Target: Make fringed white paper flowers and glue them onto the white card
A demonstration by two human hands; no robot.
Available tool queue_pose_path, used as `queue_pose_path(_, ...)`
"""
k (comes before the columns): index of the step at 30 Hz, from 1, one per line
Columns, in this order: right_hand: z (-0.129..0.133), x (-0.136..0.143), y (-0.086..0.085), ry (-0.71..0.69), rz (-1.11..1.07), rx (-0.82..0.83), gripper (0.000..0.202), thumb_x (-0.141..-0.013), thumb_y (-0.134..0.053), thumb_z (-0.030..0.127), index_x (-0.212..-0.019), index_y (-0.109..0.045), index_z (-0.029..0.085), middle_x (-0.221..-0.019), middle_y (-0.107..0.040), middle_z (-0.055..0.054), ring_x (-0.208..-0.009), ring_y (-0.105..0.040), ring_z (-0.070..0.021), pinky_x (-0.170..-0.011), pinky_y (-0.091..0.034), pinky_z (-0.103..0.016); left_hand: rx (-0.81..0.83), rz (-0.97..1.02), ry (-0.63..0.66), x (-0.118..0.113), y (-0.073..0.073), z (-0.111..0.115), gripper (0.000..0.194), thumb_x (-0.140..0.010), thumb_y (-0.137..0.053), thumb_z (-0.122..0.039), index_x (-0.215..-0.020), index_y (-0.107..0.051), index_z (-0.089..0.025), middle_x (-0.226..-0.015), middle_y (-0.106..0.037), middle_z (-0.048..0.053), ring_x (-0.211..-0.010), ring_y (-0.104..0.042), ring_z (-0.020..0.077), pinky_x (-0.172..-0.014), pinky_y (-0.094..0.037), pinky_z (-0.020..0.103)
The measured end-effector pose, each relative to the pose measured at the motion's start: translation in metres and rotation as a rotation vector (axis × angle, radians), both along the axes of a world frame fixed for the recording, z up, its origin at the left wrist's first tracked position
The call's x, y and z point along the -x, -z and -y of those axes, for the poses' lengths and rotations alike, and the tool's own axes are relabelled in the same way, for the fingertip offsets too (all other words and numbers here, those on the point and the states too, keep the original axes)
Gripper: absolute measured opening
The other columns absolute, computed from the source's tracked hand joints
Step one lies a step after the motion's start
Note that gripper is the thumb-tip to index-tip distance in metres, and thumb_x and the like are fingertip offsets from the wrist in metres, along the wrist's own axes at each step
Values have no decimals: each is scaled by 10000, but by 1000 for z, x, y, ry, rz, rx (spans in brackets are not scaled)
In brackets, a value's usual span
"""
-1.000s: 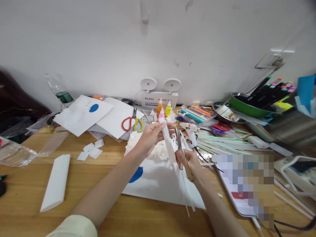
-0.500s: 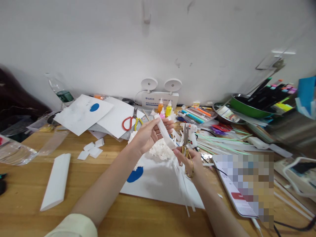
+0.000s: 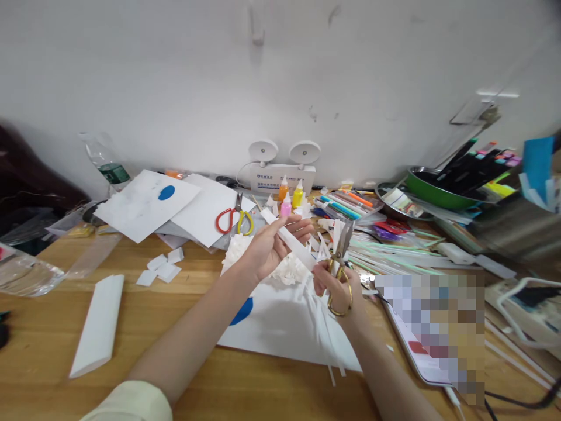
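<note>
A white paper strip (image 3: 297, 247) stretches between my two hands above a white sheet (image 3: 280, 327). My left hand (image 3: 267, 248) pinches its upper left part under the thumb, the other fingers loosely extended behind it. At the strip's lower right end are the fingertips of my right hand (image 3: 337, 286), which also grips gold-handled scissors (image 3: 345, 241), blades pointing up. On the sheet below, a blue patch (image 3: 242, 311) lies left of crumpled white pieces (image 3: 287, 272), partly hidden by my left hand. Several thin paper strips (image 3: 322, 327) lie beneath my right hand.
A folded white paper (image 3: 99, 324) and small white squares (image 3: 164, 269) lie at left. Behind are red-and-yellow-handled scissors (image 3: 232, 219) and small paint bottles (image 3: 286, 204). A phone (image 3: 407, 333), straws (image 3: 403, 254) and a green bowl (image 3: 438, 190) of markers occupy the right.
My right hand has turned, tilting the scissors' blades to the right. The strip now lies lower, and my left hand has shifted slightly right and down with it.
</note>
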State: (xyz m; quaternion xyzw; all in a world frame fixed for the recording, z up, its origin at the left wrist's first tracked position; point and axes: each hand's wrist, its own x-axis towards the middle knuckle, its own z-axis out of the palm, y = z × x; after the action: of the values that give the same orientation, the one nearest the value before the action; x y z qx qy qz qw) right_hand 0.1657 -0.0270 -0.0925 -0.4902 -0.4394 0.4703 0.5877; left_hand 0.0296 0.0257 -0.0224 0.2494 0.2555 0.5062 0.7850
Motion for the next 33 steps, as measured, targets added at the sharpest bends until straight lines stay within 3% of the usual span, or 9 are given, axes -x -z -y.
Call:
queue_pose_path(7, 2, 0, -11, -38, 83, 73, 317, -663, -634, 456, -647, -593, 142, -390, -449, 41, -373, -412, -86, -387, -314, -226, 56, -22, 34, 4, -7, -1, 220, -836, -435, -160, -820, -630, -61, -877, -686, 124, -872, -643, 186, -886, -474, 319)
queue_pose_path(13, 6, 0, -12, -155, 172, 54, 283, -687, -615, 409, -570, -557, 159, -394, -447, 37, -398, -419, -96, -429, -338, -244, 40, -79, 29, 1, -1, -1, 224, -837, -439, -175, -829, -636, -68, -877, -688, 128, -854, -647, 182, -904, -456, 332)
queue_pose_path(19, 3, 2, -4, -40, 124, 7, 251, -714, -597, 356, -567, -517, 169, -396, -438, 51, -395, -411, -92, -454, -343, -247, -39, -49, 67, -11, 6, 9, 207, -826, -479, -234, -913, -621, -111, -982, -667, 115, -911, -627, 180, -929, -420, 334)
queue_pose_path(24, 1, 1, -1, -11, 85, -11, 292, -717, -597, 393, -550, -512, 170, -399, -426, 49, -383, -410, -94, -432, -339, -243, -17, -118, 70, -22, 8, 20, 221, -841, -429, -164, -931, -619, -97, -943, -681, 128, -914, -628, 182, -928, -410, 342)
queue_pose_path(33, 7, 2, -5, -199, 332, 123, 346, -679, -584, 476, -648, -609, 132, -459, -420, 34, -424, -367, -85, -397, -282, -208, -130, -43, -78, 6, -6, -1, 203, -827, -456, -185, -892, -627, -99, -979, -675, 125, -985, -602, 207, -953, -403, 352)
